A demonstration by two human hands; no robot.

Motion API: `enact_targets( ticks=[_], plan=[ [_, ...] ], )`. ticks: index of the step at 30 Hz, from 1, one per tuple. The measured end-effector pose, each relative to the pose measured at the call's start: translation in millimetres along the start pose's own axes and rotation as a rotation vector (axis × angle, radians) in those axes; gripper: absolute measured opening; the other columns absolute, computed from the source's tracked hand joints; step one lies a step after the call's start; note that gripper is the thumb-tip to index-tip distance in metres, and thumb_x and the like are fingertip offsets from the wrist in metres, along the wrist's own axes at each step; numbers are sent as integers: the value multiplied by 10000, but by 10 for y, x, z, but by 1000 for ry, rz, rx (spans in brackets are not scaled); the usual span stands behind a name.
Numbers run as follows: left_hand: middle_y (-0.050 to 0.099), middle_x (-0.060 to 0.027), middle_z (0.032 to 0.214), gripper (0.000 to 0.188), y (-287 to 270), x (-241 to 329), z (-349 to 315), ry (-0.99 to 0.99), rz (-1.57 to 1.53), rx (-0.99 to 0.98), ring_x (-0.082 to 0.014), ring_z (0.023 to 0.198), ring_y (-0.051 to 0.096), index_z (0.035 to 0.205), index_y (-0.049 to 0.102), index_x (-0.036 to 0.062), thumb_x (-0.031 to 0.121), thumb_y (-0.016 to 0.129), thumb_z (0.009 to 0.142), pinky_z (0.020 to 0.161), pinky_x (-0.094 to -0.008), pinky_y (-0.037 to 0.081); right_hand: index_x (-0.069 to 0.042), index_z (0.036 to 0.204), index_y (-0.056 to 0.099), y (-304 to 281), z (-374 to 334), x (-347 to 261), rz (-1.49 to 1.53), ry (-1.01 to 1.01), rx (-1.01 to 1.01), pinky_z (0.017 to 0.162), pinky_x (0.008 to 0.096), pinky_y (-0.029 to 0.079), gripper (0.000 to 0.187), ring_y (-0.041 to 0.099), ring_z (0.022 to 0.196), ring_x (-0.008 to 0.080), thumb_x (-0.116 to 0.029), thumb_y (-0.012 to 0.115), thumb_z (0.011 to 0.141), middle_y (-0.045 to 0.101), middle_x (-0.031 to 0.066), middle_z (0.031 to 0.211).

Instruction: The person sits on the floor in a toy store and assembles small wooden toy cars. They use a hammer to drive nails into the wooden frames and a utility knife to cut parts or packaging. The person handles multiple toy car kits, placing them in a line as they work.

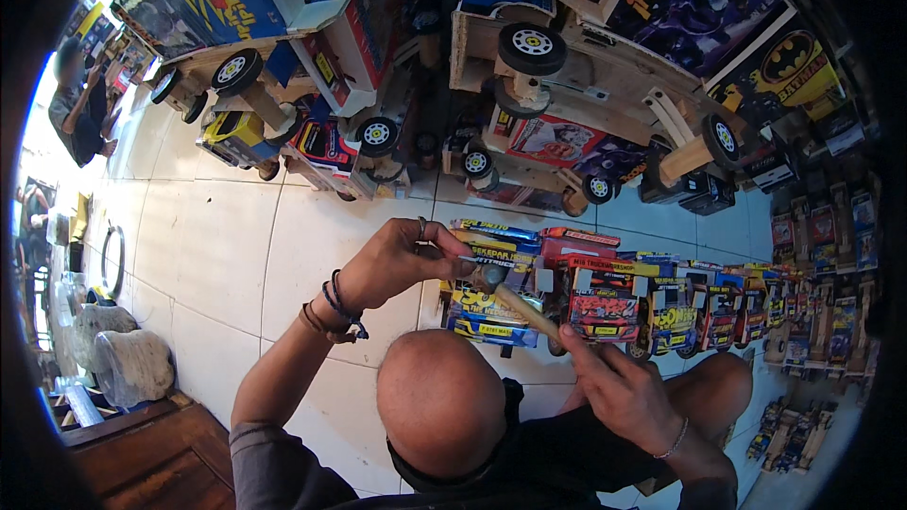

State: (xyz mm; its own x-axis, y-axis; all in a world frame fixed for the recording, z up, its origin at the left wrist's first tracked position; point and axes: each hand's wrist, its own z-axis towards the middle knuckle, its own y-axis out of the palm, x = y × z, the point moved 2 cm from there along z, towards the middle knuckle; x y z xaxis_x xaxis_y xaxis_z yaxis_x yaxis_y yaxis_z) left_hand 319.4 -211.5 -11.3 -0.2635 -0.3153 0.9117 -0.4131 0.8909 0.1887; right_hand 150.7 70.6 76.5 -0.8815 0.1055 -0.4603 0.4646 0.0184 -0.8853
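My left hand, with a ring and dark bracelets, is raised over the tiled floor. Its thumb and forefinger are pinched on something small and thin that I cannot make out. A hammer with a pale wooden handle is gripped in my right hand, near the end of the handle. The rounded grey hammer head is close to the left fingertips; whether they touch is unclear. Beneath and beyond the hammer, a row of colourful wooden toy trucks runs off to the right.
Large wooden toy trucks with black wheels stand across the far side. More toy trucks line the right edge. Lower left are brown wooden furniture and filled plastic bags. A person sits at far left. My bent knees are close below my hands.
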Motion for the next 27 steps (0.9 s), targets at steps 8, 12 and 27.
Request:
enact_targets(
  ticks=[8,12,27],
  plan=[
    [718,-47,998,206,26,60,-29,-15,-16,23,-109,950,663,1022,701,-15,88,796,872,880,-253,521,-228,1563,413,45,-37,-4,-24,4,-27,504,338,555,781,580,581,149,-44,704,862,535,20,778],
    [715,-40,1005,214,50,69,-42,-23,-27,19,-103,960,657,1026,685,0,112,796,882,882,-251,510,-144,1531,456,-87,-95,50,66,18,208,596,370,596,678,674,677,210,-31,672,899,684,103,965],
    [677,-24,1089,266,20,124,-42,-55,83,-33,-95,938,622,1179,651,19,139,728,954,885,-260,510,-22,1567,336,-640,-1413,564,1,827,527,1061,411,460,534,542,1308,299,-173,426,1063,481,185,1522]
  ],
)
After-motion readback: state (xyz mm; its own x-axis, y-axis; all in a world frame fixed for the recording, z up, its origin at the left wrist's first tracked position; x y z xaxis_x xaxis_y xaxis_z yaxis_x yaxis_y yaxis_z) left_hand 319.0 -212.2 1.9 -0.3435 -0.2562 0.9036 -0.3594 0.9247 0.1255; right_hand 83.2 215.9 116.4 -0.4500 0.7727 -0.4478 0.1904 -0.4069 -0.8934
